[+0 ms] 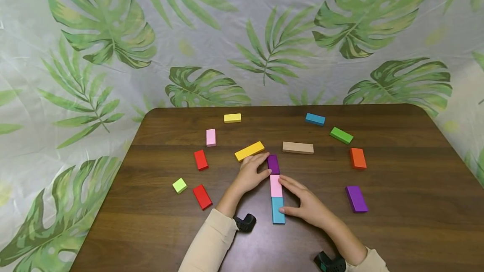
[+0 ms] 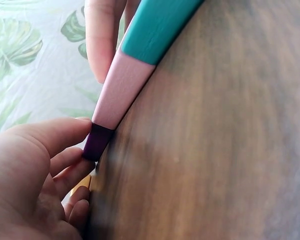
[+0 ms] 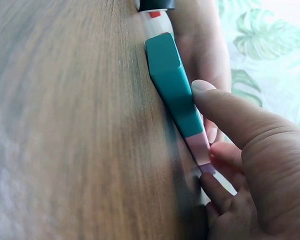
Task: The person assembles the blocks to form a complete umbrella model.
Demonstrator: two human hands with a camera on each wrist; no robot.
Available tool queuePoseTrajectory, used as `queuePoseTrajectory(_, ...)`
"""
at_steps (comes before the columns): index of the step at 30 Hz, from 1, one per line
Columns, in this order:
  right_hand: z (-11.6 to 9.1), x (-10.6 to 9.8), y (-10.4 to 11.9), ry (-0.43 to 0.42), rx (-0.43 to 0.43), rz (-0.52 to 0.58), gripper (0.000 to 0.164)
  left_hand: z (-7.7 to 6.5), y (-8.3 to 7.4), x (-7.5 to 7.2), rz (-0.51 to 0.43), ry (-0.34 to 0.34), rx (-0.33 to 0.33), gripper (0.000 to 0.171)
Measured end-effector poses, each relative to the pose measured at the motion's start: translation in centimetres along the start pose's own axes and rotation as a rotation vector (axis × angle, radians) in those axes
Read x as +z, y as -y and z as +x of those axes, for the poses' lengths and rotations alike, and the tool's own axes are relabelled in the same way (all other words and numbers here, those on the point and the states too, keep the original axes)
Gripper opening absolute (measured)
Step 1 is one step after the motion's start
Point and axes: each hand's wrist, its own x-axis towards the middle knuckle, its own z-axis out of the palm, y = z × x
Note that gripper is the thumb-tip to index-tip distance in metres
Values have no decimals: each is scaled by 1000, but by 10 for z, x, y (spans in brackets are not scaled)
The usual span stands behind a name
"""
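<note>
Three blocks lie end to end in a straight row: purple block at the far end, pink block in the middle, teal block nearest. Along the row's left side my left hand touches the purple block with thumb and fingertips, the thumb close to its joint with the pink one. From the right, my right hand has extended fingers against the pink block and its thumb on the teal block's side. A yellow-orange block lies just beyond the left fingers.
On the left are a yellow block, a light pink block, two red blocks and a lime block. A tan block lies beyond the row. Blue, green, orange and purple ones lie right.
</note>
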Motion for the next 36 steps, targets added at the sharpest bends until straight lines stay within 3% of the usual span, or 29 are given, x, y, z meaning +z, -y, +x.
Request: queuePoseTrajectory(36, 2, 1, 2, -9, -7, 1, 75, -1, -1, -2, 3, 31, 11, 56)
